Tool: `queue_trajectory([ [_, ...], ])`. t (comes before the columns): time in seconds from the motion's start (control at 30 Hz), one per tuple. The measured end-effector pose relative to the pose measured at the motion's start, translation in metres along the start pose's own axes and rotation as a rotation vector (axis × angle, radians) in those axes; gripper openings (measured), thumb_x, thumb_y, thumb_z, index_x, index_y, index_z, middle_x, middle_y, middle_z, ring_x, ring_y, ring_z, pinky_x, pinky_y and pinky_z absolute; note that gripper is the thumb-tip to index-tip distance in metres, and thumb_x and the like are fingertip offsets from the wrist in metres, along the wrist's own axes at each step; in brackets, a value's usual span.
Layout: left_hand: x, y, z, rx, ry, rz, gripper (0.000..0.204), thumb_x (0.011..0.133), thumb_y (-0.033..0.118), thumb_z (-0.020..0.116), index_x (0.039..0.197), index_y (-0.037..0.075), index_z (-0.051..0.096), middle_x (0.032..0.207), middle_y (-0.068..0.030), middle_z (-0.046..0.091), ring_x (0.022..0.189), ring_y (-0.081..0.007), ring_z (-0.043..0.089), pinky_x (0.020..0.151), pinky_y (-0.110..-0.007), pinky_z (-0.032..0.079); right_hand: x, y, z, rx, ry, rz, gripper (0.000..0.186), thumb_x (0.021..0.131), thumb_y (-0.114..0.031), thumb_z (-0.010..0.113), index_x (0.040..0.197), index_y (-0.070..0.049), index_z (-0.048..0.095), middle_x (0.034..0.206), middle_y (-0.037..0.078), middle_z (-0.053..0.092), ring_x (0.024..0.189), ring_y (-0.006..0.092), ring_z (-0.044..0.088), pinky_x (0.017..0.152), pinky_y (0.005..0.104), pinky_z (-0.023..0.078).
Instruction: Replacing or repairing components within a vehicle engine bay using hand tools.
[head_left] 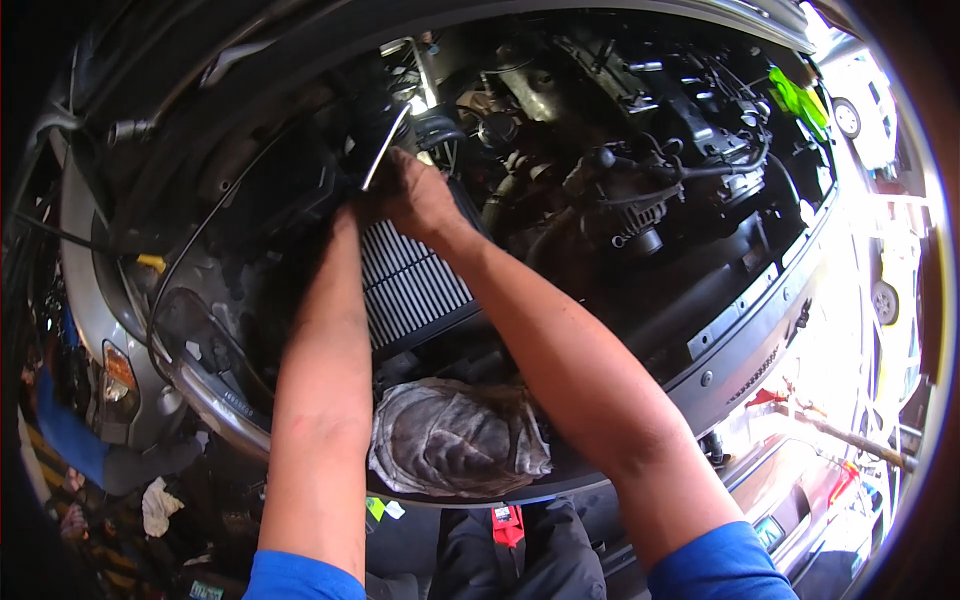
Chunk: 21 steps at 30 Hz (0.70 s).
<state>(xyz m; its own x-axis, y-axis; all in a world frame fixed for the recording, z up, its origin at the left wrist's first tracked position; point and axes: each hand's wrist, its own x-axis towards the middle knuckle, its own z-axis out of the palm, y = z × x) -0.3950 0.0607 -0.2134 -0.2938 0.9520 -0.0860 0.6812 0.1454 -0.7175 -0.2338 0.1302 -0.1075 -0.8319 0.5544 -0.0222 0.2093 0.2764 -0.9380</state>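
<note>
Both my hands reach deep into a car's engine bay, close together above a pleated air filter (415, 275) in its dark housing. My right hand (422, 190) is curled, its fingertips lost in shadow. Right beside it runs a thin, bright metal rod (385, 150), slanted; I cannot tell whether the fingers hold it. My left hand (352, 212) is dark and partly blurred next to the right, and its fingers are hidden. A black hose (437, 128) lies just beyond the right hand.
A stained grey rag (455, 440) lies on the front edge of the bay. The engine (650, 190) fills the right side. A black cable (215, 205) loops at left, near a headlight (118, 372). A person's blue sleeve (68, 420) shows at lower left.
</note>
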Motion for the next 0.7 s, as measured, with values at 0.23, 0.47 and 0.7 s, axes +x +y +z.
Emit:
queue_trajectory([
  [0.23, 0.035, 0.016, -0.004, 0.076, 0.018, -0.022, 0.067, 0.105, 0.034, 0.051, 0.159, 0.006, 0.024, 0.166, -0.0149, 0.024, 0.155, -0.0246, 0.019, 0.128, -0.04, 0.015, 0.009, 0.024, -0.013, -0.237, 0.086, -0.17, 0.058, 0.084, -0.02, 0.069, 0.133, 0.008, 0.053, 0.122, 0.033, 0.065, 0.121, 0.0453, 0.06, 0.106, 0.0467, 0.047],
  [0.47, 0.011, 0.01, 0.038, 0.205, -0.03, 0.026, 0.067, 0.105, 0.033, 0.051, 0.159, 0.006, 0.024, 0.166, -0.0147, 0.024, 0.155, -0.0246, 0.018, 0.128, -0.04, 0.015, -0.002, 0.002, -0.007, -0.131, 0.038, -0.089, 0.041, 0.095, -0.033, 0.061, 0.13, -0.011, 0.06, 0.118, 0.023, 0.069, 0.113, 0.0455, 0.062, 0.095, 0.0479, 0.052],
  [0.7, 0.02, 0.024, 0.034, 0.254, 0.037, 0.025, 0.067, 0.105, 0.032, 0.052, 0.159, 0.006, 0.023, 0.166, -0.0145, 0.024, 0.155, -0.0246, 0.017, 0.128, -0.039, 0.014, 0.002, 0.01, -0.003, -0.269, 0.071, -0.045, 0.036, 0.098, -0.032, 0.053, 0.124, -0.008, 0.06, 0.119, 0.023, 0.068, 0.112, 0.0461, 0.063, 0.095, 0.0517, 0.052],
])
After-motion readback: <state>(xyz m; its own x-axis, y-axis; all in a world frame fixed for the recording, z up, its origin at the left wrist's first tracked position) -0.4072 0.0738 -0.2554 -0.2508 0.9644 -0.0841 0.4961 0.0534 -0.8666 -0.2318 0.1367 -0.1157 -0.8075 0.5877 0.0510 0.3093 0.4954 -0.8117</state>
